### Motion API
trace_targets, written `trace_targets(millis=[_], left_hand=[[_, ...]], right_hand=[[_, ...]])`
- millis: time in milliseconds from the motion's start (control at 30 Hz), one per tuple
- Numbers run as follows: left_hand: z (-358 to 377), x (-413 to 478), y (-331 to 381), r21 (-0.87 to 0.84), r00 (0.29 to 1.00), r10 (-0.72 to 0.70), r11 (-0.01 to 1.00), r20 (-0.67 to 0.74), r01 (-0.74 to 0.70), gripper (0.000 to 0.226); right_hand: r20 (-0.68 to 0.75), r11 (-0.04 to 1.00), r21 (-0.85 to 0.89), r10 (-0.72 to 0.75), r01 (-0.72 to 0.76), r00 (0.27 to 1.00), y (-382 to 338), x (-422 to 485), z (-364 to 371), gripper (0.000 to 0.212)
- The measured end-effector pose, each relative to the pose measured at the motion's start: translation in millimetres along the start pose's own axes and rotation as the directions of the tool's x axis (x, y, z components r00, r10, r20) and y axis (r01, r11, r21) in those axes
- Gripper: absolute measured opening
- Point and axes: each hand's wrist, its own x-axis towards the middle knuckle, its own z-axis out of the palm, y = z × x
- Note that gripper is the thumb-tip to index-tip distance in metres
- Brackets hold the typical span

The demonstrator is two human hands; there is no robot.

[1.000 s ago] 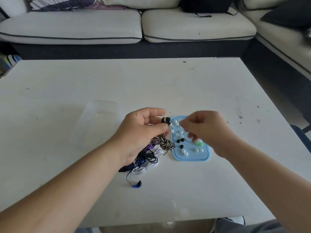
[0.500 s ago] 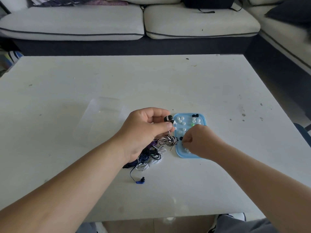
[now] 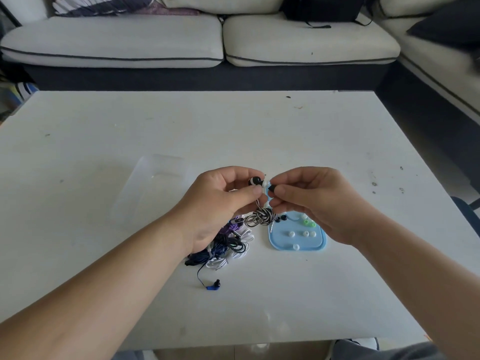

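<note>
My left hand point(image 3: 220, 201) pinches a black-and-white earbud point(image 3: 255, 181) above the table, and its striped coiled cable point(image 3: 259, 216) hangs below the fingers. My right hand point(image 3: 311, 198) pinches a small black ear tip point(image 3: 272, 188) right beside the earbud's white nozzle. Under my right hand lies a light blue tray point(image 3: 298, 241) holding several loose white, green and black ear tips. A pile of tangled earphones point(image 3: 226, 245) in blue, white, purple and black lies below my left hand, partly hidden by it.
A clear plastic lid point(image 3: 153, 185) lies on the white table point(image 3: 259, 131) left of my hands. A blue earbud point(image 3: 214, 285) trails from the pile toward the near edge. A sofa point(image 3: 207, 42) stands beyond the far edge.
My right hand has risen from the tray with a black ear tip and brought it up to the earbud. My left hand has stayed in place holding the earbud.
</note>
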Motion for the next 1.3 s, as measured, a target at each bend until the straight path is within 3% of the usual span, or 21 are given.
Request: trace_targets(millis=[533, 1067, 1300], left_hand=[[0.4, -2.7, 1.6, 0.096, 0.998, 0.027, 0.995, 0.054, -0.032, 0.015], [2.1, -6.6, 1.6, 0.215, 0.995, 0.096, 0.972, 0.027, -0.099, 0.016], [3.6, -9.4, 6.5, 0.013, 1.0, 0.02, 1.0, -0.019, -0.02, 0.022]], right_hand=[[0.105, 0.993, 0.088, -0.083, 0.074, 0.991, -3.6, -3.1, 4.7, 0.017], [0.174, 0.977, 0.191, 0.061, -0.094, 0.983, 2.1, 0.5, 3.7, 0.011], [0.147, 0.974, 0.224, -0.014, -0.019, 0.989, 4.4, 0.4, 6.0, 0.014]])
